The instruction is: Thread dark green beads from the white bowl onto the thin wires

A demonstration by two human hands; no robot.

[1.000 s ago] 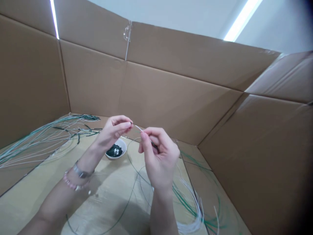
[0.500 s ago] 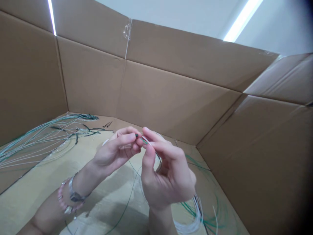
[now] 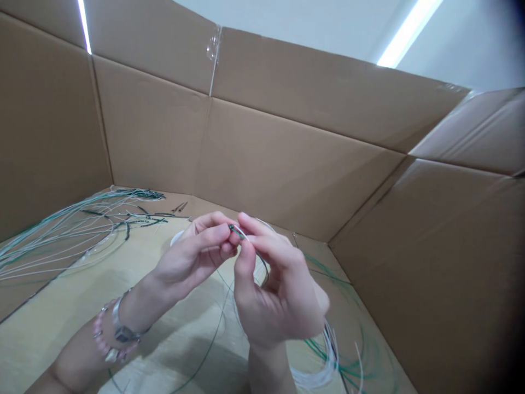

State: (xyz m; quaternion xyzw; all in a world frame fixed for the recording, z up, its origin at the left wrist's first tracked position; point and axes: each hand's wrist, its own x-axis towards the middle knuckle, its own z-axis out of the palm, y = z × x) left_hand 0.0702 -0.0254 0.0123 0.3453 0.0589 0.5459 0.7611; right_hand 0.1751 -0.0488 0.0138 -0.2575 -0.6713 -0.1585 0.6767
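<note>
Green-tipped white wire (image 3: 240, 231) sits almost dead centre in my view, its short dark end held up in the small space where my two hands meet, above the pale board (image 3: 53, 306) lining the bottom of the cardboard box (image 3: 287, 164). My left hand (image 3: 191, 257) is curled nearly closed, with its thumb and forefinger pressed in on the near side of the tip. My right hand (image 3: 279, 295) is also mostly closed, its thumb and first fingers pinching the wire just to the right of the left fingertips (image 3: 223, 232). The two hands are almost touching, and from here I cannot tell exactly which fingers grip the dark end. Below the pinch, the white wire bends down in a small arc against the right palm side.

A white bowl (image 3: 177, 239) shows only as a sliver of rim just beyond my left hand. Far left, a loose bundle of long green and white wires (image 3: 61, 241) fans across the board, and a small metal tool (image 3: 179, 207) lies near the far wall, too small to identify. To the near right is a white coil with green strands (image 3: 326, 366). A thin dark green wire (image 3: 213, 334) runs under my hands. My left wrist carries a silver watch (image 3: 123, 332) and a pink beaded bracelet (image 3: 98, 334).
</note>
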